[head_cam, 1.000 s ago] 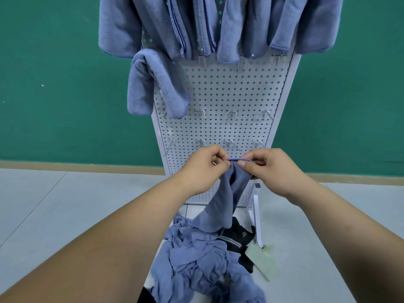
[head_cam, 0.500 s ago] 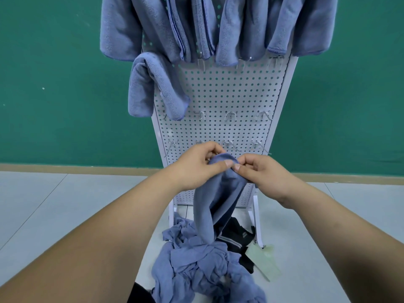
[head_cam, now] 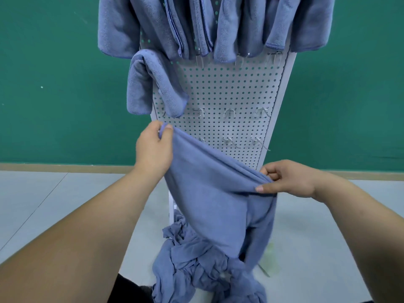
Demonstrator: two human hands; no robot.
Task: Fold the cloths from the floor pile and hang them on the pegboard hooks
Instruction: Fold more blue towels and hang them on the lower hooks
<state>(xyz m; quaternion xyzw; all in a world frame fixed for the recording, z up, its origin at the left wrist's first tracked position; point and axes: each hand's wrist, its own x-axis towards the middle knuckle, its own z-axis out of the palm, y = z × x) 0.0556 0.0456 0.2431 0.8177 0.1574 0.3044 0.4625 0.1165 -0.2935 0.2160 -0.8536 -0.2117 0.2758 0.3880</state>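
Head view: a blue cloth is stretched between both hands in front of the pegboard.
The left hand pinches one corner up high and the right hand pinches the edge lower down, likely to pull the fabric flat so its corners can be matched for a fold. Its tail hangs down to the floor pile. Behind it, bare hooks stand in the lower rows, while folded cloths drape from the upper ones, so a free hook sits close by.
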